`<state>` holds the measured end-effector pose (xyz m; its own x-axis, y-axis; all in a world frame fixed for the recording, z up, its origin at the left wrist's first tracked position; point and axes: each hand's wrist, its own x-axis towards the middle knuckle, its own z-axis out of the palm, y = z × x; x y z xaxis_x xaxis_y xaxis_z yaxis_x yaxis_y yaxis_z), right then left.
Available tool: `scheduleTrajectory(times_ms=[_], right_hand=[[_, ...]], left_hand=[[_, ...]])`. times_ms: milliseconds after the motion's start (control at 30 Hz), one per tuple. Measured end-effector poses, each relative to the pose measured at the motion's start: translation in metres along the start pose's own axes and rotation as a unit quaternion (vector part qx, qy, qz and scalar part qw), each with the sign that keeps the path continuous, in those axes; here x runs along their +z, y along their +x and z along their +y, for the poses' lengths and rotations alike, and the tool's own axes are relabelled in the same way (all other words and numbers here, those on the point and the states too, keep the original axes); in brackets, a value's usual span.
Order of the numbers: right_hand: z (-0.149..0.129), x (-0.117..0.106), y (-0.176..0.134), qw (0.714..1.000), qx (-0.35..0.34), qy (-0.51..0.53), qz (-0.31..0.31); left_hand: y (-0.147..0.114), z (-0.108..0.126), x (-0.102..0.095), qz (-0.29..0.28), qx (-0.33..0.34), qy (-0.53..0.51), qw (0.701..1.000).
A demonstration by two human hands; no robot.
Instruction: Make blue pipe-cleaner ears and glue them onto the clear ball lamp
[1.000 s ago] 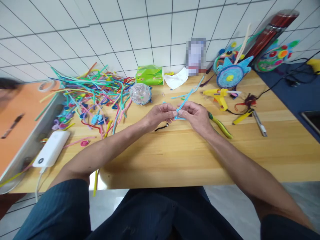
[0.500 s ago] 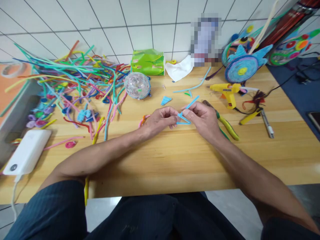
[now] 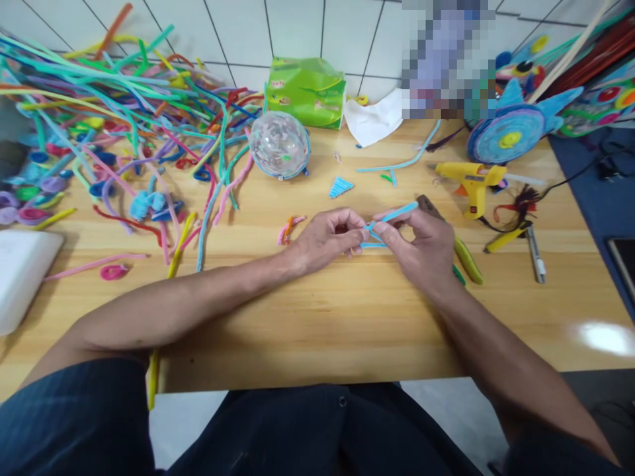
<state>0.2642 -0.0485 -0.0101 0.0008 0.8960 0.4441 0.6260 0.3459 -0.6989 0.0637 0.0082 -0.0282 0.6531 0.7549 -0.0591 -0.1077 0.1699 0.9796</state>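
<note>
Both of my hands meet over the table around a light blue pipe cleaner point(image 3: 403, 211), bent into a narrow shape with one straight end sticking out to the upper right. My left hand point(image 3: 330, 239) pinches its left corner between thumb and fingertips. Thumb and fingers of my right hand point(image 3: 419, 241) are closed on the pipe cleaner near the bend; part of it is hidden behind them. Just beyond my hands lies a small blue triangle of wound pipe cleaner point(image 3: 340, 187). Green-and-yellow-handled pliers point(image 3: 468, 261) lie partly hidden behind my right hand.
A heap of coloured pipe cleaners point(image 3: 143, 125) covers the left side. A clear plastic ball point(image 3: 280, 145) and a green packet point(image 3: 307, 92) stand behind. On the right are a yellow glue gun point(image 3: 471, 182), a knife point(image 3: 536, 254) and a blue disc-shaped craft point(image 3: 506, 135). A white power bank point(image 3: 24, 277) lies left.
The view has shifted closer and slightly turned. My right hand has tilted the pipe cleaner's free end lower, toward the right; both hands still grip it.
</note>
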Motion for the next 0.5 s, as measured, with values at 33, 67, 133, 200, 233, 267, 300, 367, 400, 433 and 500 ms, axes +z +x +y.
scheduleTrajectory(times_ms=[33, 67, 133, 200, 233, 267, 300, 367, 400, 433, 500], right_hand=[[-0.001, 0.0004, -0.0007, 1.0, -0.013, -0.013, 0.007], [-0.0018, 0.001, -0.0014, 0.999, -0.028, -0.023, 0.012], [-0.003, 0.0029, -0.0026, 0.997, -0.067, -0.032, 0.014], [-0.0031, 0.0044, -0.0034, 0.993, -0.107, -0.039, 0.012], [-0.0027, 0.0047, -0.0036, 0.991, -0.122, -0.051, 0.012], [-0.0019, 0.0046, -0.0039, 0.989, -0.13, -0.068, 0.011], [-0.0008, 0.0041, -0.0041, 0.987, -0.133, -0.089, 0.011], [0.0018, 0.0024, -0.0046, 0.983, -0.131, -0.125, 0.006], [0.0032, 0.0014, -0.005, 0.982, -0.131, -0.137, 0.002], [0.0044, 0.0006, -0.0055, 0.98, -0.135, -0.144, 0.001], [0.0067, -0.0006, -0.0067, 0.977, -0.149, -0.15, 0.004]], left_hand=[[-0.0002, -0.0004, 0.0003, 0.01, 0.005, -0.005, 1.0], [-0.0002, -0.0007, 0.0006, 0.02, 0.007, -0.011, 1.0], [0.0001, -0.0015, 0.0007, 0.041, 0.009, -0.029, 0.999], [0.001, -0.0024, 0.0004, 0.054, 0.008, -0.055, 0.997], [0.0016, -0.003, 0.0001, 0.057, 0.006, -0.069, 0.996], [0.0022, -0.0037, -0.0001, 0.057, 0.003, -0.084, 0.995], [0.0028, -0.0044, -0.0004, 0.056, -0.002, -0.098, 0.994], [0.0039, -0.0056, -0.0007, 0.052, -0.015, -0.122, 0.991], [0.0043, -0.006, -0.0008, 0.051, -0.021, -0.133, 0.99], [0.0046, -0.0061, -0.0008, 0.049, -0.026, -0.145, 0.988], [0.005, -0.0058, -0.0007, 0.045, -0.033, -0.171, 0.984]])
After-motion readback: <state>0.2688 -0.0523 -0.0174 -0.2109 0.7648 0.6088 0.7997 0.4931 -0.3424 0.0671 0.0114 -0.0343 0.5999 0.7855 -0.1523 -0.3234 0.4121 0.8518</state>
